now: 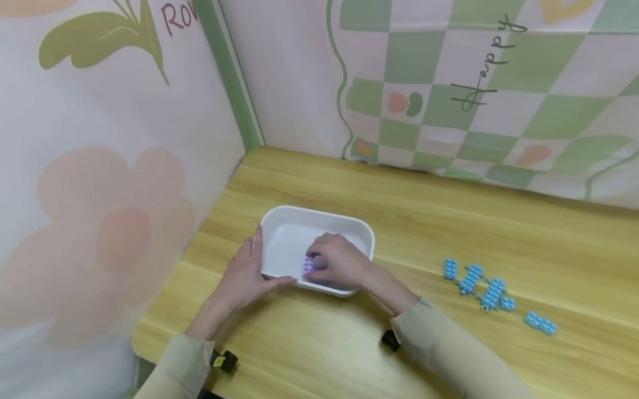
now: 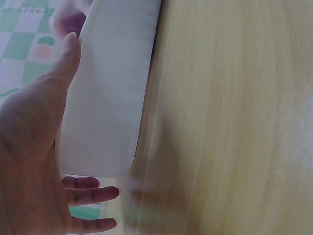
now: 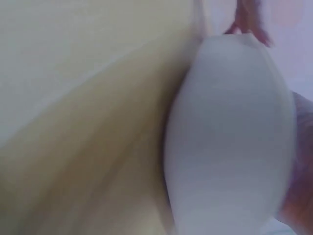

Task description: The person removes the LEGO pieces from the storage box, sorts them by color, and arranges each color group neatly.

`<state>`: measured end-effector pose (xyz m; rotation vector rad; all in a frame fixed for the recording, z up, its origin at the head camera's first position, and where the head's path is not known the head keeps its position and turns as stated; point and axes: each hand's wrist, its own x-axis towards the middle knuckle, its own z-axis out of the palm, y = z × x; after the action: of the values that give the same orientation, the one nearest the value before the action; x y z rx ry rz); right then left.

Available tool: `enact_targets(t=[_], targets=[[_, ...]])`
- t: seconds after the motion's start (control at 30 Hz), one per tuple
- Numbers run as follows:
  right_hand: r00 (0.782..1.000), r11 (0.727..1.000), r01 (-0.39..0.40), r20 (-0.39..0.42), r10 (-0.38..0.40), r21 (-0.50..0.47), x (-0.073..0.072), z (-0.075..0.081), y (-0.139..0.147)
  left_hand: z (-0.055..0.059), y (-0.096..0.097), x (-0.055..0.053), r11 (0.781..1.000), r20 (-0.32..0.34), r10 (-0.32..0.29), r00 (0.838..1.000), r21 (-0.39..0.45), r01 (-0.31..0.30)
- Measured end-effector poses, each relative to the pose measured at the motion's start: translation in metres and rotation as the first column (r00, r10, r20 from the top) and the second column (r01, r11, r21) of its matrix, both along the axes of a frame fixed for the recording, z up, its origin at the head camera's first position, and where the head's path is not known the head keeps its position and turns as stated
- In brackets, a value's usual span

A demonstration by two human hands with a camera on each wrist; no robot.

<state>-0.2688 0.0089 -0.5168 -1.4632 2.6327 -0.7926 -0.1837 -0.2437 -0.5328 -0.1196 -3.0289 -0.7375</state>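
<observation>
A white plastic tub (image 1: 286, 243) stands on the wooden table. At its left end is my left hand (image 1: 241, 277), its thumb stretched along the near rim and its fingers extended against the end wall. In the left wrist view the left hand (image 2: 36, 142) shows a straight thumb at the rim and spread fingers past the corner. My right hand (image 1: 338, 260) reaches inside the tub, thumb and fingers curled about light purple building bricks (image 1: 308, 264). Much of the purple bricks is hidden by that hand. The right wrist view is blurred and shows mainly the tub's outer wall (image 3: 230, 137).
To the right, several light blue building bricks (image 1: 493, 293) lie on the wooden table (image 1: 320, 356) in a loose slanting line. A patterned curtain (image 1: 456, 76) hangs behind the table, and another flowered curtain (image 1: 102, 235) borders its left side.
</observation>
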Motion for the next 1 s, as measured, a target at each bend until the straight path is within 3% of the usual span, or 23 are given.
enact_targets(t=[0.17, 0.33, 0.63, 0.8, 1.0], targets=[[0.998, 0.995, 0.06, -0.013, -0.061, -0.081, 0.009, 0.014, 0.023, 0.001, 0.0, -0.002, 1.0, -0.001, -0.005, 1.0, 0.004, 0.005], [0.993, 0.981, 0.111, -0.011, -0.114, -0.157, 0.029, 0.026, 0.048, 0.0, 0.0, 0.001, 1.0, 0.015, 0.007, 1.0, 0.014, -0.008], [0.954, 0.951, 0.174, -0.195, -0.227, -0.255, 0.06, 0.019, 0.112, 0.003, -0.001, 0.0, 1.0, -0.009, -0.011, 1.0, 0.017, 0.011], [0.934, 0.942, 0.251, -0.202, -0.296, -0.221, 0.07, 0.012, 0.142, 0.003, -0.001, 0.001, 1.0, -0.01, -0.006, 1.0, 0.006, 0.006], [0.896, 0.901, 0.424, -0.104, -0.432, -0.089, 0.087, -0.007, 0.17, 0.0, 0.0, 0.001, 1.0, -0.004, -0.011, 1.0, 0.01, 0.011]])
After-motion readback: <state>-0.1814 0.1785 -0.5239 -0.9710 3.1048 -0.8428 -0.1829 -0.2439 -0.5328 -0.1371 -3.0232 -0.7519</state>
